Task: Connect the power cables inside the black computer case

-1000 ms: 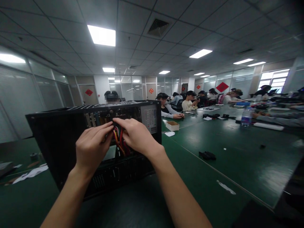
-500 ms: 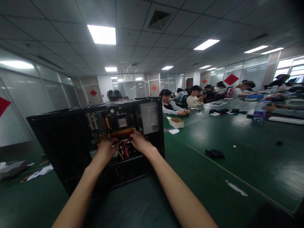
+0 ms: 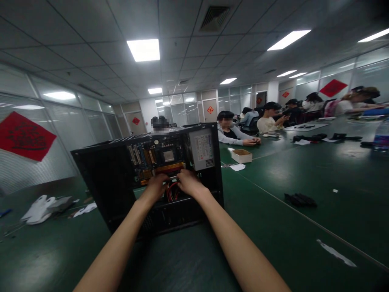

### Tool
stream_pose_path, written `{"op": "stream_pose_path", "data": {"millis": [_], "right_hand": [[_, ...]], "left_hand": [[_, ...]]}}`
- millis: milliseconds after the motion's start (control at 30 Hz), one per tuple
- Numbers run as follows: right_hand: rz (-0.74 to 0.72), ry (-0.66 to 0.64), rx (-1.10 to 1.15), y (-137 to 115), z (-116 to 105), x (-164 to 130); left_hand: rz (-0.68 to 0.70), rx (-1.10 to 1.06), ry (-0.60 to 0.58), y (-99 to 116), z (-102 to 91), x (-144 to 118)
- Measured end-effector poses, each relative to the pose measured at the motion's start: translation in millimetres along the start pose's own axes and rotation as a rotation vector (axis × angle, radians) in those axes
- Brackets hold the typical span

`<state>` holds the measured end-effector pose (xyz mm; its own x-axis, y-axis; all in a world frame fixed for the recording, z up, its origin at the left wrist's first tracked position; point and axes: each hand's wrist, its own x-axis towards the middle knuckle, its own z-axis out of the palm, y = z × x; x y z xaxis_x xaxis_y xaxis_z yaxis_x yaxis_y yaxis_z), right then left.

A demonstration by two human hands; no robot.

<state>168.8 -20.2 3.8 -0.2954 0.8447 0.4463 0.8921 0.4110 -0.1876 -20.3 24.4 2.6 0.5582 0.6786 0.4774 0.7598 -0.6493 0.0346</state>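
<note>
A black computer case (image 3: 91, 186) stands on the green table with its side open towards me. Inside it, the motherboard (image 3: 168, 156) shows slots and a square metallic chip, and a silver power supply (image 3: 203, 150) sits at the upper right. Just below the motherboard, a bundle of red, black and yellow cables (image 3: 173, 192) loops between my hands. My left hand (image 3: 156, 184) has its fingers closed at the top left of the bundle. My right hand (image 3: 189, 181) pinches from the other side, close to the left fingertips. The fingertips are blurred and partly hidden.
Right of the case are a small open box (image 3: 242, 156), white paper (image 3: 238, 167) and a black bundle (image 3: 300, 200). White plastic bags (image 3: 39, 210) lie at the left. Across the table a person in a grey sleeve (image 3: 235, 140) sits; others sit farther back.
My view has turned left, so the case appears farther right. Both hands stay at the cables, whose loop now shows lower and rounder between them.
</note>
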Motion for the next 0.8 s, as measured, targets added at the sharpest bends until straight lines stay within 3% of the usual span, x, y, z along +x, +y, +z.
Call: {"op": "stream_pose_path", "data": {"millis": [267, 800], "right_hand": [[0.025, -0.016, -0.002, 0.1, 0.9, -2.3], [0.023, -0.052, -0.038, -1.1, -1.0, -2.7]], "left_hand": [[-0.075, 0.039, -0.026, 8.1, 0.4, 6.2], [-0.127, 0.089, -0.031, 2.6, -1.5, 6.7]]}}
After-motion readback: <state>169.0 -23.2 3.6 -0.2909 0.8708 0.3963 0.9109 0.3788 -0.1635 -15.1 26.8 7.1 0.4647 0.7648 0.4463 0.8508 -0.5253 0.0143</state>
